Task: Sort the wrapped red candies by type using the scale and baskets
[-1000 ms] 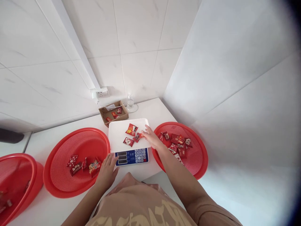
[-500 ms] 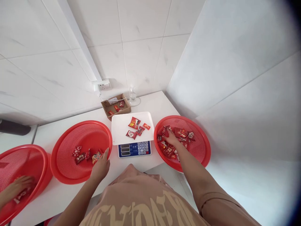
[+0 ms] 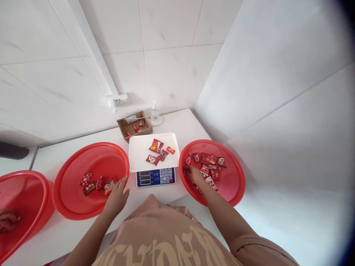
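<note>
My right hand (image 3: 197, 176) reaches into the right red basket (image 3: 240, 184), among several red-wrapped snack packets (image 3: 214, 173). Its fingers are bent down and pressed together beside a small dark red packet (image 3: 186, 170); what they hold is partly hidden. At the near right rim of the middle red basket (image 3: 57, 195), my left hand (image 3: 116, 195) lies over the edge with its thumb apart, close to a multicoloured packet (image 3: 109, 186). Between the baskets is a digital scale (image 3: 155, 176); several red packets (image 3: 156, 146) lie spread on its white pan (image 3: 138, 147).
Behind the scale stand an open cardboard box (image 3: 125, 130) with red packets inside and a clear glass (image 3: 154, 114). A wall socket (image 3: 121, 99) has a plug and cable. At far left, a blurred co-worker's hand (image 3: 8, 220) is inside another red basket (image 3: 46, 207).
My right hand has drawn back slightly toward the near left side of its basket, and packets there have shifted. My left hand stays at the rim. The co-worker's hand has moved left.
</note>
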Motion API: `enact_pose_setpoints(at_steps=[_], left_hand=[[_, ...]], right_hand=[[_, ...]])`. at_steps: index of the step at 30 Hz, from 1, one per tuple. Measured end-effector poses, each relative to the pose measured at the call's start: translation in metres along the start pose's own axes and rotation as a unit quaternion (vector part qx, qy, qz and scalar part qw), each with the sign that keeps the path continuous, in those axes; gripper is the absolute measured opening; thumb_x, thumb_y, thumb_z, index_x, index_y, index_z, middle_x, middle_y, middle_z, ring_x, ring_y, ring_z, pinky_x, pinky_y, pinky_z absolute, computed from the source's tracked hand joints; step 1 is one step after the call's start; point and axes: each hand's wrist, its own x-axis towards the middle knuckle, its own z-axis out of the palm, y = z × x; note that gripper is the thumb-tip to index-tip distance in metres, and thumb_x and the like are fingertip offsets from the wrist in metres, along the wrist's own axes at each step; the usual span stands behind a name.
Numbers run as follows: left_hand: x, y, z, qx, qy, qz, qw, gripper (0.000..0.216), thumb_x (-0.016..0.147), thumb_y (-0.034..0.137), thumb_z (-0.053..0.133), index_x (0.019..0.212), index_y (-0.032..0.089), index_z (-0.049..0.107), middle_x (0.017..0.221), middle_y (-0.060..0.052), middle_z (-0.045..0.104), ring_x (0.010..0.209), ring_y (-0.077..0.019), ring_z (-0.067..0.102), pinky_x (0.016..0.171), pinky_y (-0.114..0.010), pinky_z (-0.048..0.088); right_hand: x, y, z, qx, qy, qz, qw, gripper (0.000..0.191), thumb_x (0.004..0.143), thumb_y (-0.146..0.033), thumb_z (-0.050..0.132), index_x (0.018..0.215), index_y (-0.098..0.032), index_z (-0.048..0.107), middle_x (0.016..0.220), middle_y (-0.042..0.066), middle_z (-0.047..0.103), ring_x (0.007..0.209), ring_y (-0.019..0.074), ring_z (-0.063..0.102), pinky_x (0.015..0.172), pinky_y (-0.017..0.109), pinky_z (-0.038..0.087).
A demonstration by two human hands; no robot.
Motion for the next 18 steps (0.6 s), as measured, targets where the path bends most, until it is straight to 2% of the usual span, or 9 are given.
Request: enact_pose_setpoints(at_steps=[3,6,10,14,18], left_hand=[[0.002,-0.004,0.003,-0.001,0.004,0.006,1.0,0.044,0.085,0.026,0.04,0.128,0.016,0.045,0.126,-0.015,0.057,0.118,-0.0271,0.053,0.097,-0.047,0.043],[0.003,-0.007,0.005,0.002,0.005,0.006,1.0,0.044,0.085,0.027,0.04,0.128,0.016,0.045,0.124,-0.014,0.058,0.117,-0.0276,0.054,0.096,-0.047,0.044],[0.003,-0.007,0.004,0.004,0.001,0.01,1.0,0.044,0.086,0.029,0.038,0.128,0.017,0.044,0.125,-0.014,0.057,0.117,-0.0269,0.054,0.096,-0.046,0.044],[0.003,-0.006,0.003,0.01,-0.005,0.01,1.0,0.044,0.087,0.03,0.037,0.127,0.015,0.045,0.126,-0.015,0.056,0.119,-0.0269,0.053,0.095,-0.043,0.046],[0.005,-0.007,0.003,0.018,-0.009,0.011,1.0,0.044,0.087,0.03,0.036,0.127,0.014,0.044,0.126,-0.015,0.057,0.119,-0.0267,0.053,0.094,-0.042,0.046]], right_hand=[[0.003,0.001,-0.014,-0.02,0.046,0.015,0.999,0.018,0.055,-0.006,0.062,0.059,-0.023,0.058,0.058,0.0,0.06,0.077,0.0233,0.06,0.08,0.035,0.042],[0.005,0.002,-0.031,-0.011,0.091,0.028,0.995,0.016,0.054,-0.007,0.061,0.055,-0.023,0.057,0.058,0.001,0.059,0.075,0.0224,0.061,0.078,0.034,0.042],[0.004,0.002,-0.047,0.032,0.123,0.042,0.991,0.008,0.058,-0.019,0.063,0.065,-0.023,0.061,0.069,0.002,0.065,0.071,0.0199,0.06,0.07,0.031,0.045],[0.003,-0.003,-0.05,0.075,0.129,0.053,0.987,0.017,0.061,-0.029,0.064,0.077,-0.022,0.065,0.075,0.002,0.068,0.065,0.0176,0.06,0.063,0.029,0.046],[0.005,-0.009,-0.047,0.095,0.121,0.056,0.987,0.022,0.061,-0.032,0.065,0.08,-0.022,0.067,0.08,0.003,0.069,0.067,0.0174,0.062,0.062,0.029,0.047]])
